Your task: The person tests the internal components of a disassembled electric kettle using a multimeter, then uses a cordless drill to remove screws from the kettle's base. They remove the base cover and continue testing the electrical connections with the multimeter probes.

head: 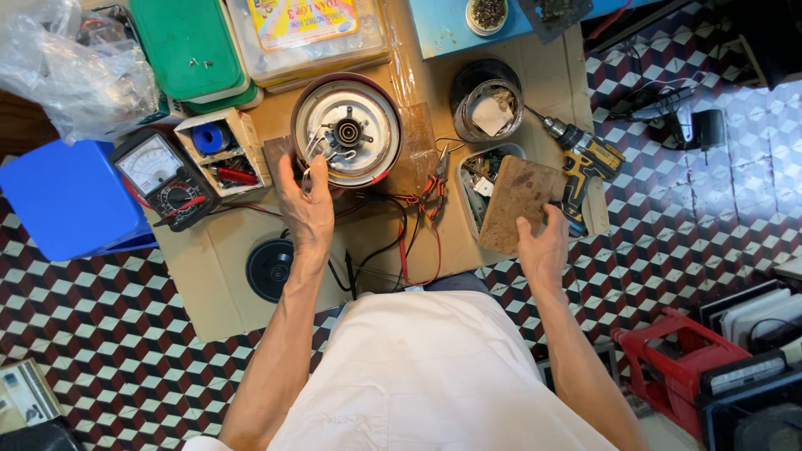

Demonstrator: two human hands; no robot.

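Note:
A round appliance body point(347, 128) with a metal inner plate and a red rim lies open side up on a cardboard sheet point(209, 276). My left hand point(307, 205) rests against its near rim, fingers touching the wires there. My right hand point(543, 246) grips the lower corner of a worn brown board point(518, 200), which lies over a tray of small parts point(476, 175). Red and black wires point(409, 234) trail between my hands.
An analogue multimeter point(163, 175) and a small parts box point(224, 150) lie at left beside a blue stool point(67, 200). A cordless drill point(585, 163), a metal tin point(487, 108), a black disc point(269, 269), green and clear boxes point(192, 46) and a red stool point(668, 359) surround me.

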